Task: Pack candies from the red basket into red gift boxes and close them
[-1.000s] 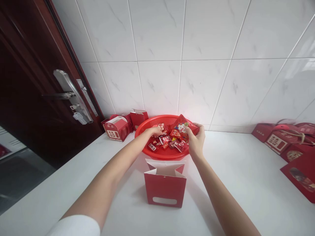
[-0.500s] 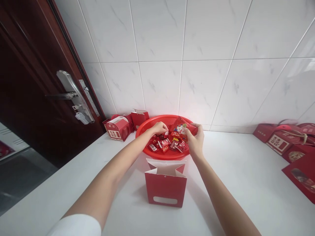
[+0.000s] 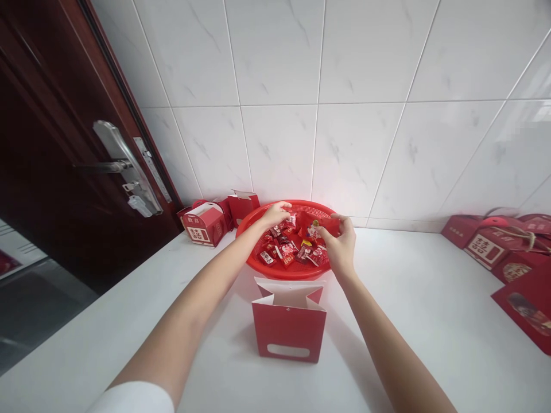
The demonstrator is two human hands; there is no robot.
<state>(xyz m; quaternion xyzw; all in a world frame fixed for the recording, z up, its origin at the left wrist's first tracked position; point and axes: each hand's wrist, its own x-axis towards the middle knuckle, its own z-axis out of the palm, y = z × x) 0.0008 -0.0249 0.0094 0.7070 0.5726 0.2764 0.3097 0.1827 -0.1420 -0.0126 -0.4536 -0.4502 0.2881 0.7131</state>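
The fingers of our right hand [image 3: 342, 249] clamp a red printed packet [image 3: 314, 229] at the right side of the red plastic basket [image 3: 293, 275]; those of our left hand [image 3: 275, 215] curl beside a wrapped candy [image 3: 292, 220], grip unclear. We best pinch wrappers by their edges, steadily. Nearer us, an open red paper box [image 3: 289, 330] stands upright on the desk [image 3: 402, 298].

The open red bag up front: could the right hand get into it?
Probably yes: the red bag stands in front of the red basket, its top open and nothing over it. The right hand, holding a red packet, would only need to draw back.
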